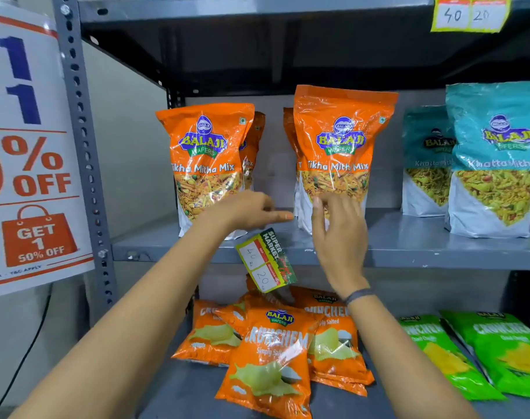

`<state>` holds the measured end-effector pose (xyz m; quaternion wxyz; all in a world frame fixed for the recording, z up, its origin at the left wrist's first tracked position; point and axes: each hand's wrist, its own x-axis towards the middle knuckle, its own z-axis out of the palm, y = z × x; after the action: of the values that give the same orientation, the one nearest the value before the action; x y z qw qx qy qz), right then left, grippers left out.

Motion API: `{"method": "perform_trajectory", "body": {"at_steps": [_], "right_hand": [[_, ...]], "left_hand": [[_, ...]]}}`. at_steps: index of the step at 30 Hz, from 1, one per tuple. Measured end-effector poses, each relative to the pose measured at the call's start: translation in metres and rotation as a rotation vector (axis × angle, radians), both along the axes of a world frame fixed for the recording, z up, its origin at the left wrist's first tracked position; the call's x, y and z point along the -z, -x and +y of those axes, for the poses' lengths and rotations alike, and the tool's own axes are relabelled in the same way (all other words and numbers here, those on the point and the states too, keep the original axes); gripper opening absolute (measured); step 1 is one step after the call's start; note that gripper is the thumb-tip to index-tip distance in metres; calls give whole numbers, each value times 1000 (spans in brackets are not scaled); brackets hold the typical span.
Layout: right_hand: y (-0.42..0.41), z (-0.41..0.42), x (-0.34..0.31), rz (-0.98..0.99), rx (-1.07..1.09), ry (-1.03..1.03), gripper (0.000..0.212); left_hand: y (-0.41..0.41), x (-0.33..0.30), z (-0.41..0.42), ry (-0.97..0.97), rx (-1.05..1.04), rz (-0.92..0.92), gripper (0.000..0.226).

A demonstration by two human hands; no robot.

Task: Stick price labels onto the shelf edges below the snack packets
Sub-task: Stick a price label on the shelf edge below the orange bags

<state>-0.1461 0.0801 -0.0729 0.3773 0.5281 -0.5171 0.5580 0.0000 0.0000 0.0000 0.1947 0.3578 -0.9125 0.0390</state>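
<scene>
A yellow and green price label, marked 40 and 20, hangs tilted across the grey middle shelf edge. Its top corner sits under the curled fingers of my left hand, which pinches it with the index finger stretched to the right. My right hand is just right of the label, fingers spread and holding nothing, in front of the base of the right orange Tikha Mitha Mix packet. A second orange packet stands to the left, behind my left hand.
Teal Khatta Mitha packets stand further right on the same shelf. Orange Crunchem packets and green packets lie on the shelf below. Another label is on the upper shelf edge. A sale poster hangs at left beside the upright.
</scene>
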Motion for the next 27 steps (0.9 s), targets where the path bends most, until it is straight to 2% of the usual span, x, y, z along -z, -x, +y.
{"method": "perform_trajectory", "body": {"at_steps": [3,6,8,11,16,20,22,27], "right_hand": [[-12,8,35,-81,76,-120,43],[-24,10,65,-155,56,-361,42],[-25,5,71,-218,-38,-431,37],[-30,-4,73,-418,-278,-497,27],[-22,-8,66,-607,-546,-479,24],[-13,-1,63,-499,-474,-462,25],[-11,4,61,-380,-370,-451,24],[-13,5,60,-53,-49,-463,22]], "left_hand": [[-5,16,4,26,-42,-51,53],[-4,29,4,46,-75,-85,49],[-1,35,1,61,-73,-80,46],[2,43,1,61,-55,-28,45],[4,51,1,-6,-79,104,43],[-11,63,6,10,-61,167,37],[-21,73,11,90,-79,114,31],[-25,93,18,255,-193,76,36]]}}
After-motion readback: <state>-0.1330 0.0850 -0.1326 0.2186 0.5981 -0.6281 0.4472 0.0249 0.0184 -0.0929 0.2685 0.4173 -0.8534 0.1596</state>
